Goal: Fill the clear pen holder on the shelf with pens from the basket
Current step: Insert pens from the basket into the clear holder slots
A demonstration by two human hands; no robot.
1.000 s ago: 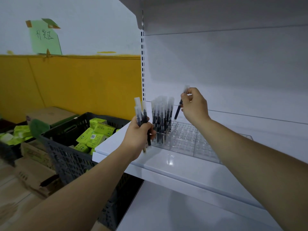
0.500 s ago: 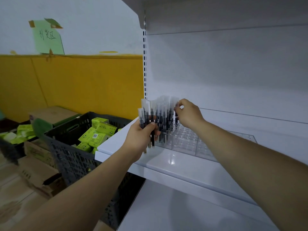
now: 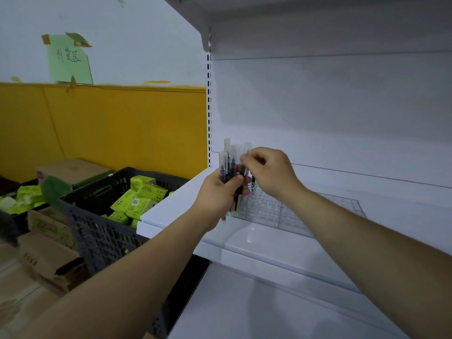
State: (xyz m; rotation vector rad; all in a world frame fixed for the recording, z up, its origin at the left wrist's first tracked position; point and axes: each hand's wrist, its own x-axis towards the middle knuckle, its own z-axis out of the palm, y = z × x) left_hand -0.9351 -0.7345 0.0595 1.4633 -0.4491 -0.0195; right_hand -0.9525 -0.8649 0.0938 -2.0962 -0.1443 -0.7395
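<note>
Here, the left hand (image 3: 217,192) had its fingers (image 3: 234,179) curled tight round a bundle of pens (image 3: 226,165), upright, clear caps standing above the fingers and the lower ends poking out beneath them. Just to the right, touching the bundle, the right hand (image 3: 271,174) arched over, its fingers nearly closed in a pinch on the top of one pen (image 3: 243,170); blur hid the exact grip. The clear pen holder (image 3: 281,211) sat on the white shelf (image 3: 269,241) directly below and behind both sets of fingers, its cells to the right unfilled. The dark basket (image 3: 102,236) stood well to the left of the fingers and lower, holding green packs (image 3: 144,192).
</note>
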